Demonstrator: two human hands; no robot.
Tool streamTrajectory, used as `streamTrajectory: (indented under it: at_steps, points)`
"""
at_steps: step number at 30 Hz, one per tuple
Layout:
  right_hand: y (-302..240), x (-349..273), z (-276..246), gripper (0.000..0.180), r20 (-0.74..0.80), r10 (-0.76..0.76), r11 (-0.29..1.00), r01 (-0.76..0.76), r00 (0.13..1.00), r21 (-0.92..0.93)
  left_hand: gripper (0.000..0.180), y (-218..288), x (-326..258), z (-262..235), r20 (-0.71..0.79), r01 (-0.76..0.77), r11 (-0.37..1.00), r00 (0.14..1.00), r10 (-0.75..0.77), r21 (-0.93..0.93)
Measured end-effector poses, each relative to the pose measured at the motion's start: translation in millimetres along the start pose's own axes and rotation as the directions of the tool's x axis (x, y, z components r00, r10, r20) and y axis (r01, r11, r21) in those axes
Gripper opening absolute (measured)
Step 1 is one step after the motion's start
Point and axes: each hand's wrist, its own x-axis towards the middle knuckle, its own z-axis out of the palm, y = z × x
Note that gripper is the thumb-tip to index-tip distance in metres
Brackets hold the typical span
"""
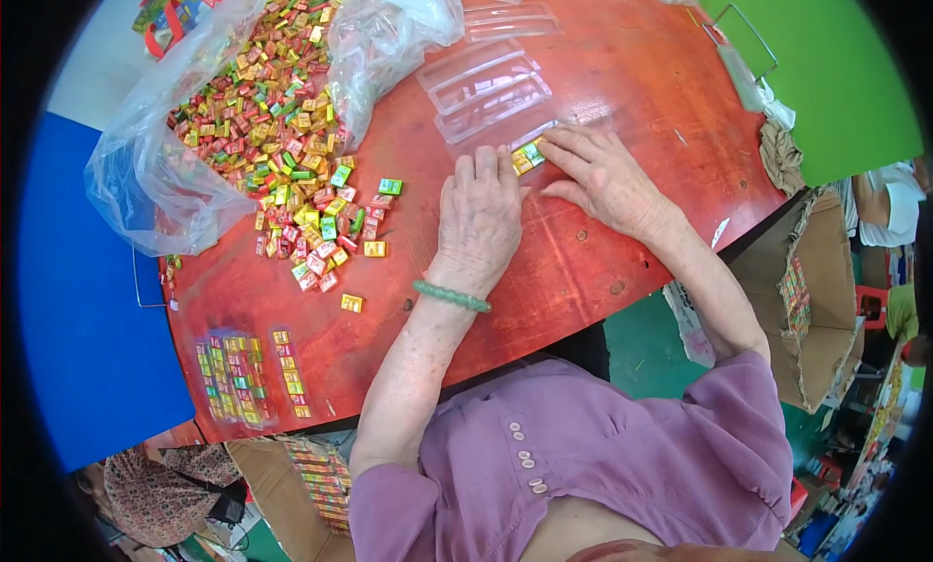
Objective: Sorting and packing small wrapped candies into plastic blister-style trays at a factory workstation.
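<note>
A worn, red-painted table [671, 193] with scuffs and small dark round spots fills the centre. Along its left side lies a flat, bright blue surface [87, 299]; at the upper right, a flat lime-green surface [826, 56]. The floor [641, 363] is green. At far right, a red plastic stool [872, 307] stands amid blurred clutter. Light leaves a pale glare on the tabletop.

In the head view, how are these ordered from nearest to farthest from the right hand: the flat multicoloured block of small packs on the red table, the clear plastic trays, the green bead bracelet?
From the right hand:
1. Clear plastic trays: upper left of it.
2. Green bead bracelet: lower left.
3. Flat multicoloured block of small packs: far lower left.
</note>
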Motion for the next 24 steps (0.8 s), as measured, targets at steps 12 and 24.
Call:
streamTrajectory:
  at_steps: [12, 24]
  points:
    - [-19.8, -10.7, -1.5, 0.071, 0.143, 0.120, 0.989, -0.105, 0.982, -0.106, 0.059, 1.0, -13.4, -19.8, 0.030, 0.068, 0.997, 0.997, -0.067, -0.042]
    - [-27.1, -4.0, 4.4, 0.067, 0.168, 0.103, 0.992, -0.089, 0.980, -0.087, 0.058, -4.5, -31.9, -4.4, 0.067, 0.068, 0.996, 0.996, -0.064, -0.055]
